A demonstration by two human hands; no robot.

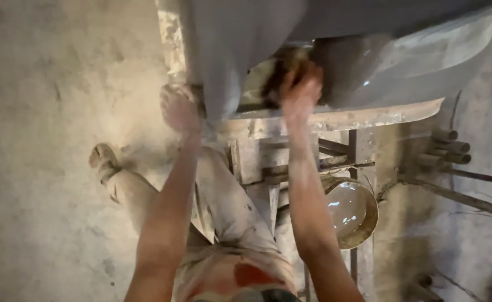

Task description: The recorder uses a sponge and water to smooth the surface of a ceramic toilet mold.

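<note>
Forearms, bucket (352, 210), grey slab (402, 61) overhead

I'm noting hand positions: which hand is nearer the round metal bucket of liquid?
Right. The right hand is above the round metal bucket, on the same side; the left hand is farther left.

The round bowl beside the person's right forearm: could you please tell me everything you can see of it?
The round bowl looks like metal, shallow and wide, its rim dulled and crusted with pale grey-brown dirt. It holds a murky liquid whose surface reflects bright patches. It sits low in the rusty metal frame, below the grey slab. The right forearm crosses in front of its left edge, though whether they touch cannot be told. What carries it from beneath is hidden.
</note>
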